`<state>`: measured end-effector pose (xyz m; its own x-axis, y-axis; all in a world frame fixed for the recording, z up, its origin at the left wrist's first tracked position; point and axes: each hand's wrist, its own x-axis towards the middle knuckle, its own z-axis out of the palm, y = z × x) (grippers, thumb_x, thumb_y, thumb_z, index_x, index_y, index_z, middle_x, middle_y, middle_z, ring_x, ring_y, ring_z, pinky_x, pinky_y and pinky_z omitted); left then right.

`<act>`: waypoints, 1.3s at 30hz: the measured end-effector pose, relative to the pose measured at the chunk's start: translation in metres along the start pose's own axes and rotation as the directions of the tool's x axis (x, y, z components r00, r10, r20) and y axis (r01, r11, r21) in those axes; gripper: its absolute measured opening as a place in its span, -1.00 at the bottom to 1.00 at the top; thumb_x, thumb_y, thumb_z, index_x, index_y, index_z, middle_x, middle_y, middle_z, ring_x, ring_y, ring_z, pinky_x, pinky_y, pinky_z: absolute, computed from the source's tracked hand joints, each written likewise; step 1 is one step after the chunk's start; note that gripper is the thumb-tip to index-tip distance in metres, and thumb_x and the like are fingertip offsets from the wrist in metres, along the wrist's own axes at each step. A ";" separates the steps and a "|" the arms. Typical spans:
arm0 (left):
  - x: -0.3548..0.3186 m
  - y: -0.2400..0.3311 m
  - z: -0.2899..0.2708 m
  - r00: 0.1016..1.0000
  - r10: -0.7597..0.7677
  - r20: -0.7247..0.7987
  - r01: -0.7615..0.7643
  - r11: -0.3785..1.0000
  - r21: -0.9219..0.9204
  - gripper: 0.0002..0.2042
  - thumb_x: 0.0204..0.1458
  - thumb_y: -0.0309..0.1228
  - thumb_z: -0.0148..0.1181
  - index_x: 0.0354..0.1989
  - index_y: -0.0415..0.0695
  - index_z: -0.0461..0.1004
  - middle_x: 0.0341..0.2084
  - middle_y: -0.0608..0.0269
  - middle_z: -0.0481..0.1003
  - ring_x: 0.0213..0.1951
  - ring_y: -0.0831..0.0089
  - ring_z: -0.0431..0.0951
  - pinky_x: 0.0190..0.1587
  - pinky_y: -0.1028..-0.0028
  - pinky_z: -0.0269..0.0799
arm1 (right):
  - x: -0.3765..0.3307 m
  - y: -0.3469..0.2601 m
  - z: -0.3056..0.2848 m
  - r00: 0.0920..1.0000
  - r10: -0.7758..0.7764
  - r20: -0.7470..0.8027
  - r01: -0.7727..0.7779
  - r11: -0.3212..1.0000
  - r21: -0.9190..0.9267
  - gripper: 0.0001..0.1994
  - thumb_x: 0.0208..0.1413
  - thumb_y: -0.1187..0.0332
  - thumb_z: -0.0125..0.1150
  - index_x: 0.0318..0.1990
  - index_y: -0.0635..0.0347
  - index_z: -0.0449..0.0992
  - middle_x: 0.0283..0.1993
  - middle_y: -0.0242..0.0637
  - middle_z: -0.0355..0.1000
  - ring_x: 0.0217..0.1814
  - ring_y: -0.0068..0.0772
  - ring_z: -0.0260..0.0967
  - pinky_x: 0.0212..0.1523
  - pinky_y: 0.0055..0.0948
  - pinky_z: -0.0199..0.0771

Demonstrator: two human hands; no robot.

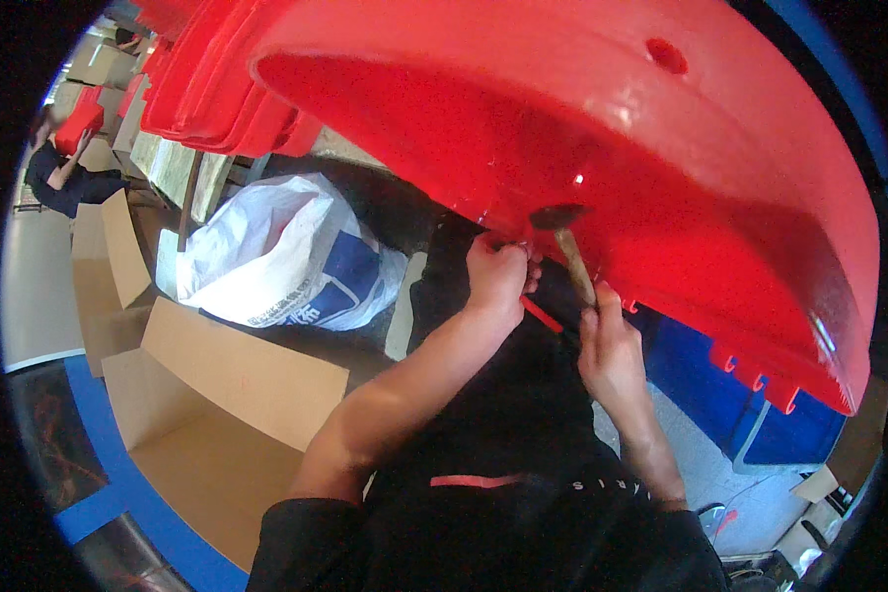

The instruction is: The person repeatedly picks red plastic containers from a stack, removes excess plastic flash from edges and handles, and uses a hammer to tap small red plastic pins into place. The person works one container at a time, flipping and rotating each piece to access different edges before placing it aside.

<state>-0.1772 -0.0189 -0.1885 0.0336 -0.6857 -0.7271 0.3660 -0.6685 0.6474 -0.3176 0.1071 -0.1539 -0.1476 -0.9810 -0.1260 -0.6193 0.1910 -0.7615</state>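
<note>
A large curved red plastic shell [444, 128] fills the upper right, its hollow side toward me and small hooks along its lower edge. My right hand [612, 340] is wrapped round the wooden handle of a hammer [574, 259], whose dark head is over the inside of the shell. Just left of the hammer head, my left hand [501, 271] is closed at the shell's lower rim. Whatever its fingers grip is hidden, though a thin red strip shows just below them.
Open cardboard boxes [217, 464] stand at the left beside a white woven sack [276, 257]. Stacked red plastic parts [222, 89] are at the upper left. A blue crate [686, 380] sits under the shell at right. Far left, another person [57, 173] holds a red part.
</note>
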 end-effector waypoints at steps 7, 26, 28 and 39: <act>0.023 0.007 -0.017 0.970 -0.171 0.170 0.190 0.976 -0.104 -0.90 0.17 -0.42 0.08 -0.19 -0.08 0.33 -0.52 0.27 0.41 -0.61 0.50 0.32 -0.64 0.50 0.14 | -0.067 0.054 -0.045 0.670 0.603 -0.433 -0.189 0.703 0.686 -0.60 0.27 0.01 0.04 -0.08 0.19 0.50 -0.42 -0.30 0.47 -0.49 -0.47 0.43 -0.54 -0.41 0.38; -0.008 0.073 -0.006 0.906 -0.262 0.333 0.296 0.954 -0.055 -0.87 0.25 -0.29 0.09 -0.30 -0.02 0.37 -0.61 0.39 0.33 -0.70 0.62 0.16 -0.70 0.59 0.04 | 0.056 0.030 -0.088 0.768 -0.159 -0.620 -0.194 0.865 -0.462 -0.77 0.17 0.46 0.19 -0.02 0.22 0.46 -0.12 -0.01 0.45 -0.16 0.06 0.50 -0.23 -0.18 0.58; -0.011 0.074 -0.001 0.913 -0.301 0.275 0.305 0.952 0.029 -0.87 0.24 -0.28 0.08 -0.29 -0.04 0.39 -0.59 0.37 0.35 -0.69 0.60 0.17 -0.69 0.57 0.05 | 0.054 -0.016 -0.075 0.846 -0.205 -0.493 0.155 0.978 -0.141 -0.72 0.04 0.53 0.31 -0.07 0.23 0.49 -0.20 -0.06 0.48 -0.22 -0.01 0.51 -0.21 -0.20 0.56; 0.015 0.054 -0.030 0.762 -0.295 0.576 0.359 0.933 0.004 -0.69 0.25 -0.32 -0.06 0.11 -0.14 0.38 0.03 0.25 0.45 0.07 0.40 0.42 0.17 0.35 0.29 | 0.112 -0.072 0.015 0.944 -0.303 -0.133 0.266 0.934 -0.237 -0.69 0.04 0.30 0.29 -0.13 0.31 0.45 -0.17 -0.08 0.47 -0.12 0.01 0.44 -0.06 -0.06 0.42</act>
<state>-0.1290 -0.0562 -0.1713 -0.6178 -0.4910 -0.6142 0.3501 -0.8712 0.3443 -0.2775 -0.0175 -0.1228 -0.0546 -0.9791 0.1962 -0.8010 -0.0744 -0.5941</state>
